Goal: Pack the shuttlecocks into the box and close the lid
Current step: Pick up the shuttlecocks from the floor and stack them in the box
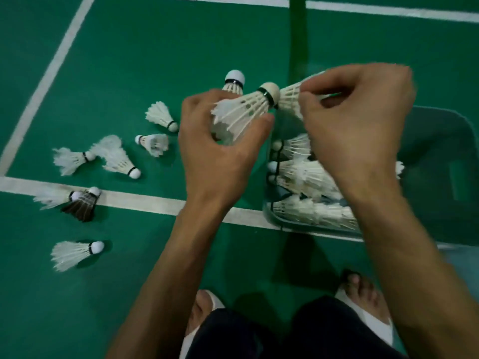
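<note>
The person crouches on the green court floor (145,60), both bare arms reaching forward. The left hand (220,149) is curled around the feather skirt of a white shuttlecock (243,110), whose cork tip points right and touches the skirt of a second shuttlecock (291,98). That second one is pinched between the thumb and fingertips of the right hand (357,120), above the clear box (270,216). The box sits on the floor at the right, across the white court line (145,202), and already holds a heap of white shuttlecocks (305,177). A dark, blurred shape just right of the box may be its lid (440,161), though I cannot tell for sure. To the left of the hands, loose shuttlecocks (116,156) lie scattered on the floor, one of them a black-feathered one (83,206) resting on the line. Another stands upright just beyond the left hand (234,82). Sandalled feet (363,301) show at the floor's near edge.
</note>
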Motion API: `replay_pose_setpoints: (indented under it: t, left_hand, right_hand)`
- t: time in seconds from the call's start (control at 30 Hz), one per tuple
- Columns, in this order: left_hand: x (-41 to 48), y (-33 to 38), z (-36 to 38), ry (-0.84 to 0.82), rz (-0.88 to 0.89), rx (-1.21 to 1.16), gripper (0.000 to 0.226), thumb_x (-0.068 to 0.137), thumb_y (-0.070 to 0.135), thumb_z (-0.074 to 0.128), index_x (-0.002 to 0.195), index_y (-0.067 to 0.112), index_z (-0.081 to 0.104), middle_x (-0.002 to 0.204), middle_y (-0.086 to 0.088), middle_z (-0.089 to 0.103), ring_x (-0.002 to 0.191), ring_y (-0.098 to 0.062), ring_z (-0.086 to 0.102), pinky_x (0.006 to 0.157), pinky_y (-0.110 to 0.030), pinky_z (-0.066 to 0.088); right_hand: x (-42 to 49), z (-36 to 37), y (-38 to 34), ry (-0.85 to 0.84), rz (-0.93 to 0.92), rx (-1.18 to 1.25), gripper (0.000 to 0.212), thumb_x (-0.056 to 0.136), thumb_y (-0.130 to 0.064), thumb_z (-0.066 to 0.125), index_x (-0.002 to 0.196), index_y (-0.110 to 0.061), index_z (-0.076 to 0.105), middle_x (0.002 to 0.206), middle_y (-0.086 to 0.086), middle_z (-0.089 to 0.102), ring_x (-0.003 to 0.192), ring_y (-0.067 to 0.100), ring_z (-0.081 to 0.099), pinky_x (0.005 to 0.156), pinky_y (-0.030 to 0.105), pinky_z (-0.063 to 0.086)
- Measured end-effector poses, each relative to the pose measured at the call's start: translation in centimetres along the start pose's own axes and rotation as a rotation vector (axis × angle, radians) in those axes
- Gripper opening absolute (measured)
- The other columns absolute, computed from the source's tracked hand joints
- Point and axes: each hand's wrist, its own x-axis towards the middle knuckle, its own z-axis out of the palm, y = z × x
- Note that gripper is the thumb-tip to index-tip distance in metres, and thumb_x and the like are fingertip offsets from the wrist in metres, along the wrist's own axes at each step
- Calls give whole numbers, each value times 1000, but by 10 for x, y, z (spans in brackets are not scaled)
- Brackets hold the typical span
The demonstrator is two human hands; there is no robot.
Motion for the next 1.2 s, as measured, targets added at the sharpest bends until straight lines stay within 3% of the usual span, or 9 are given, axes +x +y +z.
replay_pose_setpoints:
  t: [0.13, 0.27, 0.43, 0.67, 0.8, 0.9, 1.0, 1.07, 1.2]
  left_hand:
    - [-19, 30, 51, -281, 76, 33, 29, 75, 35, 84, 99, 23, 71, 107, -4, 65, 88, -8, 65, 75, -19, 48]
    - [-39, 30, 91, -474, 43, 183, 31, 72, 46, 80, 96, 29, 72, 103, 4, 62, 90, -13, 65, 80, -35, 55]
    - [-52, 18, 106, -512, -79, 237, 32, 68, 52, 76, 87, 27, 71, 93, 3, 71, 84, -17, 69, 79, -40, 58]
    - [-49, 7, 99, -592, -312, 135, 24, 74, 41, 85, 84, 23, 73, 78, 12, 76, 73, -5, 71, 71, -28, 54]
    - [-48, -1, 98, -593, -473, 41, 62, 63, 53, 88, 103, 10, 70, 100, -6, 75, 93, -23, 71, 87, -42, 57]
    - [-48, -2, 104, -610, -618, -57, 103, 50, 62, 90, 135, 11, 60, 130, -8, 69, 111, -24, 71, 92, -47, 58]
    - [-46, 6, 112, -623, -743, -236, 64, 71, 47, 83, 125, 16, 68, 109, -1, 76, 92, -19, 74, 76, -37, 60]
    - [-46, 13, 115, -639, -848, -363, 43, 84, 41, 75, 120, 18, 72, 103, 0, 75, 94, -22, 70, 81, -40, 59]
    - [-48, 19, 123, -593, -1013, -631, 47, 89, 38, 73, 130, 16, 67, 123, -9, 71, 114, -36, 67, 87, -54, 60]
  right_hand:
    - [18, -81, 66, 146, 188, -51, 18, 71, -21, 76, 88, -25, 73, 71, -10, 71, 64, 1, 70, 67, 26, 62]
    - [9, -134, 122, -2, 320, -306, 32, 71, -15, 72, 100, -29, 72, 74, -1, 71, 74, 22, 72, 81, 38, 61]
    - [-2, -129, 147, -167, 386, -515, 28, 70, -9, 65, 92, -19, 80, 86, 15, 75, 89, 36, 71, 91, 38, 58]
    - [-2, -86, 174, -246, 479, -378, 22, 72, -1, 66, 80, -18, 78, 77, 4, 72, 85, 24, 71, 88, 33, 59]
    - [8, -74, 178, -327, 785, -128, 22, 75, 6, 83, 78, -13, 71, 82, 8, 74, 64, 17, 69, 65, 32, 65]
    - [12, -70, 179, -354, 901, 13, 24, 76, 9, 82, 88, -3, 66, 80, 14, 72, 69, 22, 69, 73, 40, 66]
    - [17, -62, 182, -327, 869, -2, 24, 73, 9, 83, 78, -5, 64, 78, 16, 73, 67, 25, 66, 75, 46, 63]
    - [20, -61, 183, -335, 792, -97, 26, 70, 3, 88, 67, -8, 64, 75, 14, 73, 65, 27, 69, 71, 47, 65]
    - [14, -80, 181, -385, 576, -402, 25, 66, -26, 94, 75, -14, 73, 76, 2, 72, 75, 19, 69, 73, 30, 54]
